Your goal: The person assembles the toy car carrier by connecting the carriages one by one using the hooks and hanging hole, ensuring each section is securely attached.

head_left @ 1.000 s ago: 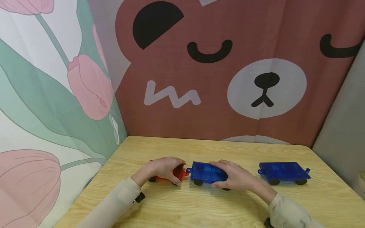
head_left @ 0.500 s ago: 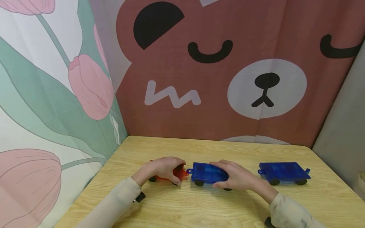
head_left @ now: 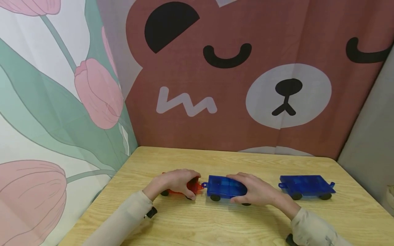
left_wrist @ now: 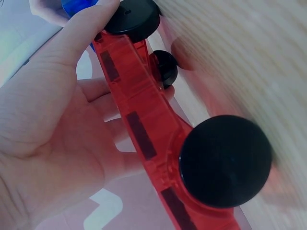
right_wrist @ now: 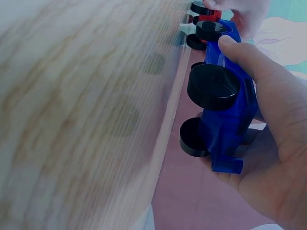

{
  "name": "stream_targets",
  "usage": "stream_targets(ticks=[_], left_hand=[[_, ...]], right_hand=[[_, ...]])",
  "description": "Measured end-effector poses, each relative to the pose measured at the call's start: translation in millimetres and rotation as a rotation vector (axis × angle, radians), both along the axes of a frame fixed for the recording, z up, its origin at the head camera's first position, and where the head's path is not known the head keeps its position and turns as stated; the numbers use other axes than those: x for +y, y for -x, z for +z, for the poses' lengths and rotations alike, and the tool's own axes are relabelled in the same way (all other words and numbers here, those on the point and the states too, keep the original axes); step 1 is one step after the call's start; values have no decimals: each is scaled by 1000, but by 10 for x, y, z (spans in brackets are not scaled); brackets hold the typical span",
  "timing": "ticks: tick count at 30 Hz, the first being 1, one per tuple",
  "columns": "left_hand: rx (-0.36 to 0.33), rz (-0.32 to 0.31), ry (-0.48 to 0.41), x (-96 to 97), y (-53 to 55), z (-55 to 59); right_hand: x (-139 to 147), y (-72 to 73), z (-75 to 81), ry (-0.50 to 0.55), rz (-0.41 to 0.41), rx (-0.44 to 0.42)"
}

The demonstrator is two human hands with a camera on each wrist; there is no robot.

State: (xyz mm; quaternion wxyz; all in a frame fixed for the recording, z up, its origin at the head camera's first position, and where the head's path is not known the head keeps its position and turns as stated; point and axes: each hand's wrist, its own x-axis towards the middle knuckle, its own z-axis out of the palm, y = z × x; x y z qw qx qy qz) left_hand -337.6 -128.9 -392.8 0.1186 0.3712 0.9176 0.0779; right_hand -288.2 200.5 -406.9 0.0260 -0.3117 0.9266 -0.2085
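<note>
My left hand (head_left: 178,181) grips a see-through red toy train car (head_left: 193,185) with black wheels, thumb on the near side and fingers over the far side. To its right, my right hand (head_left: 253,190) holds a see-through blue toy train car (head_left: 218,186) by its right part. The blue car's ring coupling meets the red car's hitch between the hands; whether they are hooked together I cannot tell. In the left wrist view, the red car's side (left_wrist: 127,91) shows dark strips. A bent hook (right_wrist: 228,164) sticks out from the blue car's rear in the right wrist view.
A second blue toy train car (head_left: 307,186) stands apart at the right of the wooden table (head_left: 212,225), with a ring at its left end and a hook at its right. Behind the table hangs a curtain with a bear print (head_left: 231,133).
The held blue car and my right hand have shifted very slightly right. My left hand and the red car have hardly moved, and both grips look the same.
</note>
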Motion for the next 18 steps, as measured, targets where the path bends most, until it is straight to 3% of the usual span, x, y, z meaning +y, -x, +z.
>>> stream_targets(ticks=[6,13,18], left_hand=[[7,6,-6,-12,-1,7],[-5,-1,-23,-6,-61,-61],[13,-21,-27,-2,-59,-26]], right_hand=[[-21,14,17,-1,4,21],[-19,2,-115,32,24,-10],[-5,-14,-85,33,19,-4]])
